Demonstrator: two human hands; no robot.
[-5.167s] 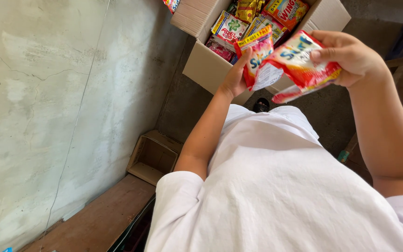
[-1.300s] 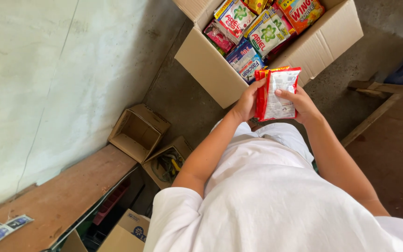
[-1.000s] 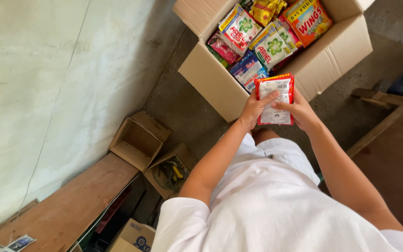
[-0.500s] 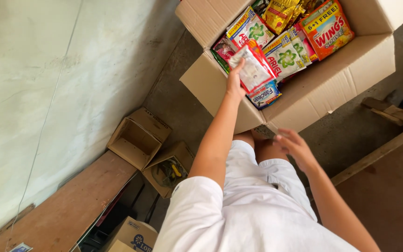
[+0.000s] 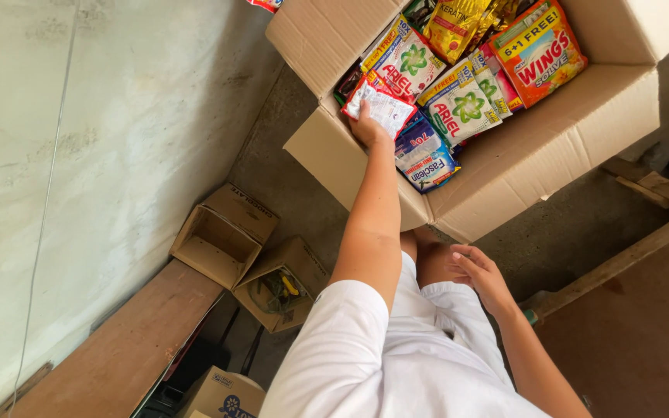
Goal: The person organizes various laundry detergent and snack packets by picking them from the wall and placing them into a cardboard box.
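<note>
Reaching up to 12 o'clock, the left hand (image 5: pixel 369 128) pinches a red-edged white plastic sachet pack (image 5: pixel 382 106) w/ fingers closed on its lower edge, pushing it into the big open brown cardboard box (image 5: pixel 551 159). A second ago both hands held that pack together in front of the body; now it's over the box's left corner, touching the packs already inside, so it's being put away rather than taken out. The right hand (image 5: pixel 483 275) has let go and rests open and empty near the lap, at approx 5 o'clock from the box.

Inside the big box: green-and-white detergent sachets (image 5: pixel 464 104), a blue sachet (image 5: pixel 426 159) just below the held pack, gold sachets (image 5: pixel 458 23) at the top, a red-and-yellow pack (image 5: pixel 545 50) at 1 o'clock. Packed close, standing on edge.

At 8 o'clock, two small open cardboard boxes (image 5: pixel 222 236) sit on the concrete floor (image 5: pixel 288 186); one looks bare, the other holds small items, poss. tools — too dim to tell. A wooden bench (image 5: pixel 118 356) runs along the grey wall (image 5: pixel 79 155).
</note>
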